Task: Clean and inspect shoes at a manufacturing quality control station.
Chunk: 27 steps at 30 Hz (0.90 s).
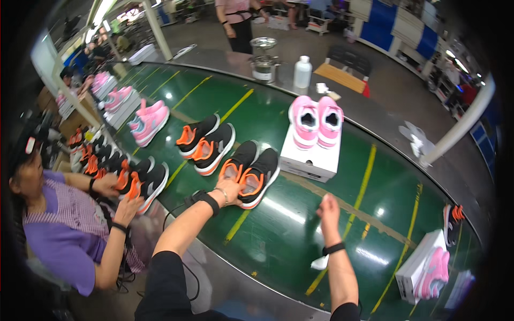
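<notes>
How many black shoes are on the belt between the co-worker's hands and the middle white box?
4 black shoes: two at the left hand, another pair just left of them on the green belt. All four show, partly overlapping.

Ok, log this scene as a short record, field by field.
Left hand: touching the heel end of a black-and-orange shoe pair
Right hand: over the green belt, apart from those shoes
White box: on the belt, pink shoes on top
Co-worker: at left, hands at another black-and-orange pair
Far ledge: white bottle
</notes>
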Motion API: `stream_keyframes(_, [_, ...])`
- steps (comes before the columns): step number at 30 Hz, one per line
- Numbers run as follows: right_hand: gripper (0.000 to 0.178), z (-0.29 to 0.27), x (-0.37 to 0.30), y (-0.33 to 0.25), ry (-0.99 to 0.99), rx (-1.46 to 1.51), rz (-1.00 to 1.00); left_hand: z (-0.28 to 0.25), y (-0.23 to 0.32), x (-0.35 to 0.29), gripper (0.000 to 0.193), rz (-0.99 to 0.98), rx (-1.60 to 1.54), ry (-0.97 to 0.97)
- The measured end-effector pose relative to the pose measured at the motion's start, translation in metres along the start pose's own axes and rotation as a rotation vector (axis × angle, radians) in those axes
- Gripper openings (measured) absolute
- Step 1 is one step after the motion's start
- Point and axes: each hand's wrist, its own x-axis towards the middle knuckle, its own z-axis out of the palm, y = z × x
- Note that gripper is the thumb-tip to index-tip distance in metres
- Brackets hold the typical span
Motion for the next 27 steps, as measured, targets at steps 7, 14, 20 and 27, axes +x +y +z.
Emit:
stream_keyframes(7, [0.027,-0.101,-0.27,0.038,0.047,0.107,0.452,-0.051,0.057,-0.12,0.048,0.239,-0.162,0.05])
stream_keyframes(14, [0.029,-0.112,-0.439,0.044,0.008,0.081,0.311,-0.056,0.125,-0.256,0.051,0.709,-0.304,0.042])
stream_keyframes(20, [0.029,-0.148,-0.519,0.006,-0.128,0.024,0.156,-0.022,0.198,-0.34,0.05,1.001,-0.36,-0.178])
stream_keyframes(27, [0.027,-0.299,-0.627,0.031,0.131,-0.07,0.058,-0.013,0.36,-0.438,0.057,1.1,-0.381,-0.383])
